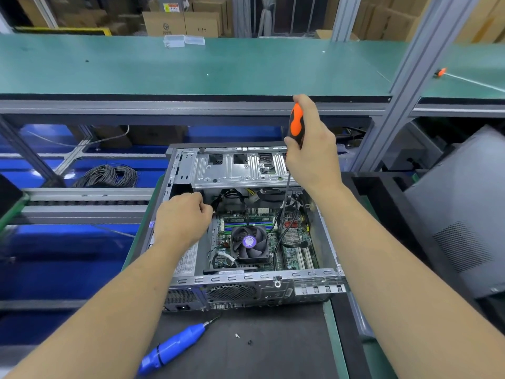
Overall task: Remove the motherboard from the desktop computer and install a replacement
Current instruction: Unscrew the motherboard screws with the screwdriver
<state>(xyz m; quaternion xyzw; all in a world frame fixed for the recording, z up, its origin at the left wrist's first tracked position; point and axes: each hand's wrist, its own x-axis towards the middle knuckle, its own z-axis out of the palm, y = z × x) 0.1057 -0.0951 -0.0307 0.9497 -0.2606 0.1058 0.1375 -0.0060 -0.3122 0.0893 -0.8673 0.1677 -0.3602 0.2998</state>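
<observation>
Both forearms were bare from the bottom edge of the view up to the wrists, with no sleeve showing. The left hand (182, 218) and the right hand (311, 149) were bare too, without gloves, rings, watch or wrist strap.

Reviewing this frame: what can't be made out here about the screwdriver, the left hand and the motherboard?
Head view only:
- Tip of the orange screwdriver gripped by the right hand: the shaft runs into cables; tip and screw too small to see.
- Left hand: fingers curl away from the camera; what they hold, if anything, is hidden.
- Motherboard: far edge hidden under the drive cage.
</observation>
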